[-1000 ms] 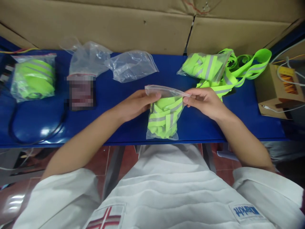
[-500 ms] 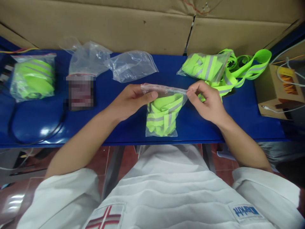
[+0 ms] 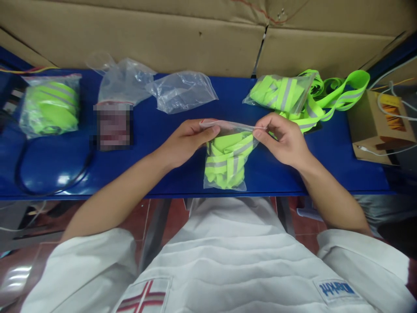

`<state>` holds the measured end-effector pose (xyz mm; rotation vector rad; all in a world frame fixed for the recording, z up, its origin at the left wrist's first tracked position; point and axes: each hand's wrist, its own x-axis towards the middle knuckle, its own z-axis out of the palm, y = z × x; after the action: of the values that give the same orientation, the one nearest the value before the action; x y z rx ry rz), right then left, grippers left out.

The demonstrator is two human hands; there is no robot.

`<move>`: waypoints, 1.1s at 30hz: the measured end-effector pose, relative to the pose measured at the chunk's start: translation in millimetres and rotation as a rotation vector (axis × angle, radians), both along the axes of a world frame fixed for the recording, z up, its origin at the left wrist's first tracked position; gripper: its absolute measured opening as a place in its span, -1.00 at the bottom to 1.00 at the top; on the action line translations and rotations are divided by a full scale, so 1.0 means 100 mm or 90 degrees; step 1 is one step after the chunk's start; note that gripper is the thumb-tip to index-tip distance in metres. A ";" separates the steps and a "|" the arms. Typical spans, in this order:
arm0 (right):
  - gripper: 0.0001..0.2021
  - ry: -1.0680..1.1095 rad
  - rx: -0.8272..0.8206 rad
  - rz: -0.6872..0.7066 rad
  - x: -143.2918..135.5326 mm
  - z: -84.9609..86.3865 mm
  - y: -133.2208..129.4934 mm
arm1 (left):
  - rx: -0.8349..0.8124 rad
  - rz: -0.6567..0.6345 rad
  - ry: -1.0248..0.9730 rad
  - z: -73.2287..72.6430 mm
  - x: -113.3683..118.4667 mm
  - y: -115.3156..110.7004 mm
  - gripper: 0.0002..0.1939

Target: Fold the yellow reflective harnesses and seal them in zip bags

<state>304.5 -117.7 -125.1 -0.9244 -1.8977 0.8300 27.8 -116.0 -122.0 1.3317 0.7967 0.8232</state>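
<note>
Between my hands hangs a clear zip bag [image 3: 210, 184] with a folded neon-green reflective strap [image 3: 230, 163] inside. My left hand [image 3: 187, 141] pinches the left end of the bag's top edge, its thumb lying on the near side. At the right end of the same edge, the thumb and fingertips of my right hand [image 3: 282, 137] are pressed together on the plastic. The top edge is stretched between the two hands. I cannot tell whether the bag's zip is closed along its whole length.
A filled bag [image 3: 50, 106] lies far left, another [image 3: 276, 92] back right beside loose green straps [image 3: 353, 89]. Clear bags [image 3: 184, 91] lie at the back, near a blurred item [image 3: 114, 128]. A cardboard box [image 3: 374, 126] with cables stands right. Cardboard [image 3: 146, 39] walls the blue table's back.
The bag and my left hand have shifted slightly right and down in view. My right hand's fingertips have moved a little inward along the top edge. Both hands keep their hold.
</note>
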 end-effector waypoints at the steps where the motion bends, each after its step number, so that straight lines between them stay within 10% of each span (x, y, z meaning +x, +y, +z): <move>1: -0.70 0.003 -0.008 0.003 0.00 0.00 0.00 | 0.001 0.009 0.001 -0.01 0.00 0.00 -0.55; 33: -0.73 -0.008 -0.133 0.015 -0.15 -0.05 -0.01 | 0.058 -0.048 0.078 -0.12 0.12 -0.02 -0.43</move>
<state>289.4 -118.8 -129.7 -1.0362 -1.8606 1.0548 40.0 -118.0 -133.9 1.4963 0.8073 0.7309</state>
